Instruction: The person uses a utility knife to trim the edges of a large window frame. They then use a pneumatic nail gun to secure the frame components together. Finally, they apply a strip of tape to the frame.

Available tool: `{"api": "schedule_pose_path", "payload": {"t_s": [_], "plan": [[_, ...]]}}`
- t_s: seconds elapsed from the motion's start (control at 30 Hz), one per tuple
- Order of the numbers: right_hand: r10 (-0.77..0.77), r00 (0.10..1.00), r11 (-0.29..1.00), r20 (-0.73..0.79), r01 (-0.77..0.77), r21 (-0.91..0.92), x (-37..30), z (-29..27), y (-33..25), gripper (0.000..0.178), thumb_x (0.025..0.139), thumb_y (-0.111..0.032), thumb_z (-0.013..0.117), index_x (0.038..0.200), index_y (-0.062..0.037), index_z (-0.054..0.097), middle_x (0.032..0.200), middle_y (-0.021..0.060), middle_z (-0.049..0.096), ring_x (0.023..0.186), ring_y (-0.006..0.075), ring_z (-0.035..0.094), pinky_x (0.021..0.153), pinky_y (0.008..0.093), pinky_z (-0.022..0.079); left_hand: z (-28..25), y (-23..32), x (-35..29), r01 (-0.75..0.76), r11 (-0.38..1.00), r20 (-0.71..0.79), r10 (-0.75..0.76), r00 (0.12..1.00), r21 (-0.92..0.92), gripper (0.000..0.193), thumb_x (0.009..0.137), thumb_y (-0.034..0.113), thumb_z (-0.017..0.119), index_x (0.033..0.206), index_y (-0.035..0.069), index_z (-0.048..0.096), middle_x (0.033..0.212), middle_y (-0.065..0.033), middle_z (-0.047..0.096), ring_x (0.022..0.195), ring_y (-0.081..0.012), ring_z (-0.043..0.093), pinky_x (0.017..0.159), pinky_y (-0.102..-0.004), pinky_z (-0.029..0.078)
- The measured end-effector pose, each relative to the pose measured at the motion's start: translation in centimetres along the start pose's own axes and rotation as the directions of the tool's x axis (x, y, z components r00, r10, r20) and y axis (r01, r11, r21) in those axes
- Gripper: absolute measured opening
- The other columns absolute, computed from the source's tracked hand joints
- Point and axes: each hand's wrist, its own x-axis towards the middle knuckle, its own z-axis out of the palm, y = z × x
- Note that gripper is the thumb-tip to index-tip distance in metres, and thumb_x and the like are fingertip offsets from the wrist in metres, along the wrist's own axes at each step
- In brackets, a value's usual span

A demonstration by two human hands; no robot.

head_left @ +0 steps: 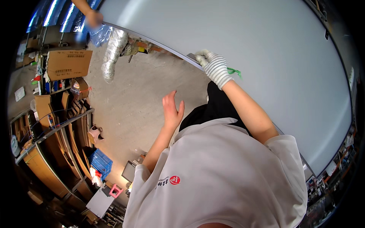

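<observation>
A large pale grey panel [277,49] with a thin dark rim fills the upper right. My right hand [213,67], in a white and grey striped knit glove, is at the panel's near edge with its fingers closed. A small flat grey piece [191,57] sticks out past its fingertips; its kind is unclear. Beside the wrist, green strips [235,72] lie over the panel. My left hand [173,111] is bare and empty, raised over the floor with thumb and fingers apart. Another person's hand [94,19] touches the panel's far left corner.
A silvery wrapped bundle [114,53] hangs or stands near the panel's left edge. On the left are shelving with cardboard sheets [57,129], a cardboard box [69,64], a blue crate [101,162] and a pink stool [115,191]. Concrete floor [129,98] lies between.
</observation>
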Motion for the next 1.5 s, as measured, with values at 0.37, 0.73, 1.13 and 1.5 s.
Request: {"api": "schedule_pose_path", "payload": {"t_s": [0.37,0.73,1.13,1.5], "plan": [[0.305,0.913,0.714,0.271,-0.407,0.570,0.8,-8.5,1.5,0.023,0.089,-0.013,0.060,0.109,-0.0024,0.060,0.086,0.0073,0.067,0.059,0.0090,0.059,0.052,0.0218,0.050,-3.3,2.8,16.3,-0.150,0.969,-0.033,0.159,0.987,0.198,0.036,0.079,0.003,0.058,0.114,0.001,0.055,0.114,-0.0163,0.056,0.108,-0.0366,0.048,0.094,-0.0471,0.037],[0.430,0.879,0.879,-0.206,-0.357,0.315,-13.2,-19.8,9.9,0.007,0.084,-0.002,0.064,0.090,-0.0006,0.068,0.081,0.0023,0.065,0.072,0.0100,0.056,0.069,0.0238,0.047,2.0,10.5,16.5,-0.076,0.874,0.711,0.438,0.550,-0.480,0.027,0.076,-0.002,0.059,0.102,0.004,0.064,0.106,-0.0100,0.062,0.103,-0.0281,0.056,0.083,-0.0360,0.048],[0.071,0.991,0.992,-0.112,-0.082,-0.099,-13.8,-12.1,5.5,0.020,0.072,-0.004,0.068,0.090,-0.0115,0.070,0.082,0.0091,0.064,0.070,0.0293,0.060,0.063,0.0369,0.050,-1.3,5.4,20.7,-0.380,0.889,0.358,0.452,0.817,-0.257,0.018,0.077,0.002,0.061,0.095,0.001,0.063,0.092,-0.0145,0.063,0.088,-0.0334,0.058,0.078,-0.0405,0.047],[0.060,0.998,0.965,0.031,-0.066,0.253,-4.3,-3.4,1.0,0.013,0.094,-0.018,0.053,0.094,-0.0047,0.055,0.076,0.0122,0.062,0.063,0.0265,0.059,0.065,0.0360,0.050,-4.4,2.1,18.0,-0.181,0.959,0.296,0.242,0.924,-0.218,0.022,0.079,0.004,0.059,0.101,0.002,0.062,0.091,-0.0125,0.062,0.088,-0.0321,0.058,0.085,-0.0414,0.046]]}}
